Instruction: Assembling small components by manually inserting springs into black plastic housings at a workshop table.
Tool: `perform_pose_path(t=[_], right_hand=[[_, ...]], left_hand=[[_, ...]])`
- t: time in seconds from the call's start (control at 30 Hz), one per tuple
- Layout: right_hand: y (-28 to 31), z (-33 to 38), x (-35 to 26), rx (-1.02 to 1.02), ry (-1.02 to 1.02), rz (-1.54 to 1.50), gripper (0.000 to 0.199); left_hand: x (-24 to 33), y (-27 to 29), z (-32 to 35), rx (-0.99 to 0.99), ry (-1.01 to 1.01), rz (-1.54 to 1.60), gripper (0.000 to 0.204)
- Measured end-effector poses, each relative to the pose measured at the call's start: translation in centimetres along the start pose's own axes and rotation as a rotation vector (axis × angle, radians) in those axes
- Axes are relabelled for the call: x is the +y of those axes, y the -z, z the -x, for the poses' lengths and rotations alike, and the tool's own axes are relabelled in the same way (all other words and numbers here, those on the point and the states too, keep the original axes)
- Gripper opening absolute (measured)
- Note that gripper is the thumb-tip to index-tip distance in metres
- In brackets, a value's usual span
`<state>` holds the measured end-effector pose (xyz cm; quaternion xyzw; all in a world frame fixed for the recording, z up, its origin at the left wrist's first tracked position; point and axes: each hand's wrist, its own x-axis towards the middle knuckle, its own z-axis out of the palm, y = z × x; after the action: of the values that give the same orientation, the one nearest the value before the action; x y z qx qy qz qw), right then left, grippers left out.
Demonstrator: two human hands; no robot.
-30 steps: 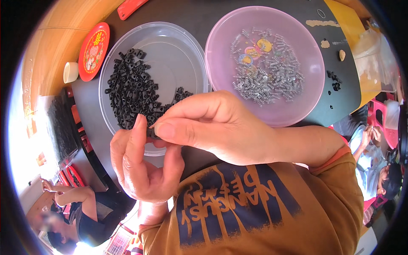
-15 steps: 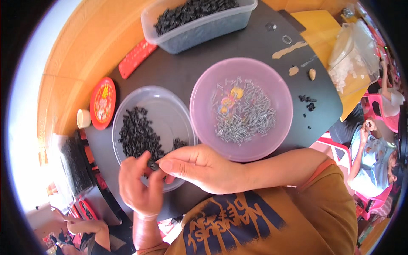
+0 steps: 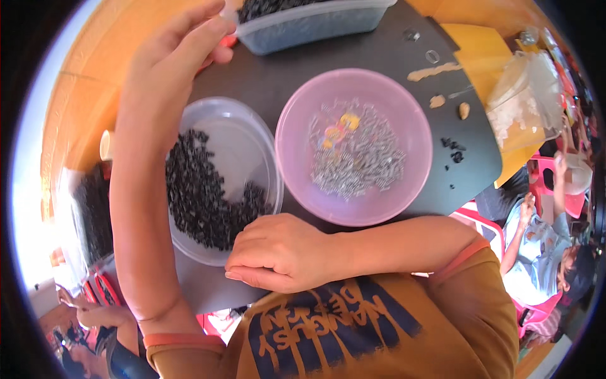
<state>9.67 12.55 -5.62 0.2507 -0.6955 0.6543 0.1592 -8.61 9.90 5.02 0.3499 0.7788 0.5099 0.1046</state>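
My left hand (image 3: pixel 183 47) is stretched out to the far left, beside the left end of a clear rectangular tub (image 3: pixel 309 28) of small black plastic parts. Its fingers are apart, and I see nothing held in them. Closed and curled, my right hand (image 3: pixel 278 252) rests over the near right rim of a round clear basin (image 3: pixel 278 183); whatever lies inside the fist is hidden. A heap of small black plastic parts (image 3: pixel 205 196) covers the basin's left and near side. To its right, a pink bowl (image 3: pixel 287 158) contains many small metal springs (image 3: pixel 360 164) and a few yellow-orange bits.
On the dark table (image 3: pixel 252 82), loose black parts (image 3: pixel 453 148) lie at the right, near a tan lump (image 3: pixel 464 111) and a clear ring (image 3: pixel 432 57). A plastic bag (image 3: pixel 521 95) sits beyond the right edge. Other people sit farther right and at lower left.
My left hand has left my right hand, where it gripped a small black part, and swung up to the tub. My right hand has drawn slightly nearer and curled in.
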Motion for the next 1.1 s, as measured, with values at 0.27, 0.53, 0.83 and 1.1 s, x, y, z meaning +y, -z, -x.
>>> perform_pose_path(t=[0.27, 0.53, 0.83, 1.1], right_hand=[[-1.0, 1.4, -0.6, -0.222, 0.124, 0.004, 0.021], [-1.2, 1.0, 0.4, -0.380, 0.287, 0.019, 0.017], [-2.4, 1.2, 0.2, -0.490, 0.161, -0.040, 0.015], [-2.3, 1.1, 0.6, -0.558, 0.072, -0.044, 0.014]], left_hand=[[-0.5, 3.3, 13.5, -0.415, -0.001, 0.578, 0.038], [1.2, 5.1, 13.7, -0.400, -0.517, 0.692, 0.033], [-0.1, 4.0, 14.3, -0.260, -0.697, 0.925, 0.034], [-0.1, 4.6, 15.9, -0.190, -0.636, 0.974, 0.036]])
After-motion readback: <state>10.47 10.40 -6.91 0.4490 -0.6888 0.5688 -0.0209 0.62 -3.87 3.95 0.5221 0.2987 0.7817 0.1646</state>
